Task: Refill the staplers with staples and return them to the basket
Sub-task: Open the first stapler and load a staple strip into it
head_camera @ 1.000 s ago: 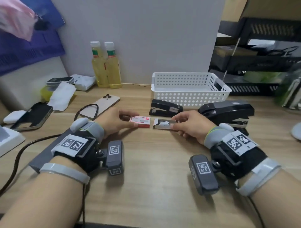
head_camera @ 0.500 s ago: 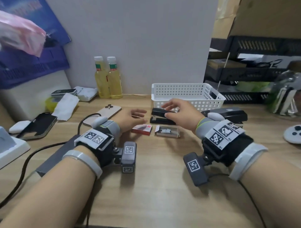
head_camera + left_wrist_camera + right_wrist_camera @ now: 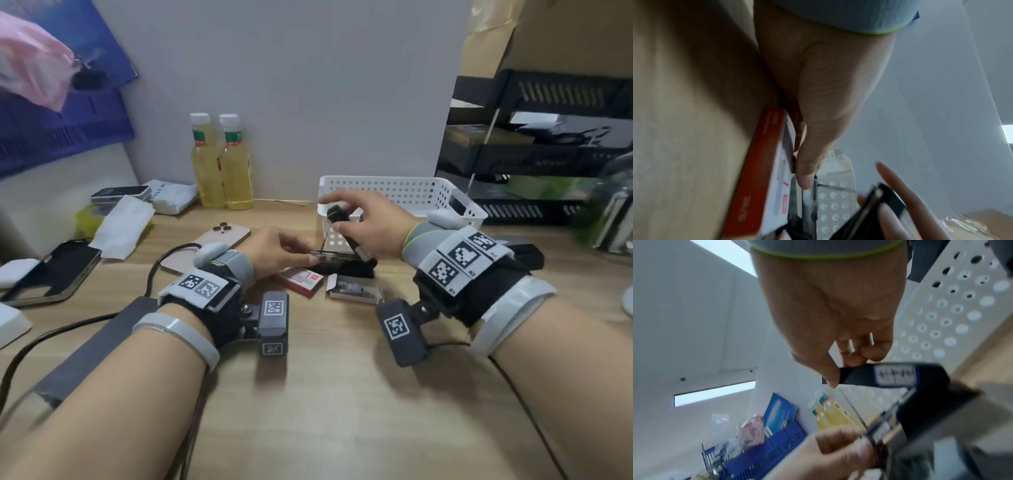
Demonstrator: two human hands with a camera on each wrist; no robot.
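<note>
A small black stapler (image 3: 346,265) is held just above the wooden desk (image 3: 325,394), in front of the white perforated basket (image 3: 404,192), with its top cover swung up and its metal staple channel laid open. The cover is gripped by the right hand (image 3: 371,224), thumb and curled fingers closed round it while the index finger is stretched out towards the basket rim; in the right wrist view the same black cover with a white label is seen pinched under the thumb. The front end of the metal channel is pinched by the left hand (image 3: 274,251) between thumb and fingertips, as is also shown in the left wrist view. Directly beneath the stapler, on the desk, a red and white staple box (image 3: 301,280) is lain beside an opened tray of staples (image 3: 352,291), the two just apart. A larger black stapler (image 3: 527,251) is partly hidden behind the right wrist strap, to the right of the basket. Two bottles of yellow liquid (image 3: 222,164) are stood against the wall to the left of the basket, and a beige phone (image 3: 219,238) is lain face down near the left hand
</note>
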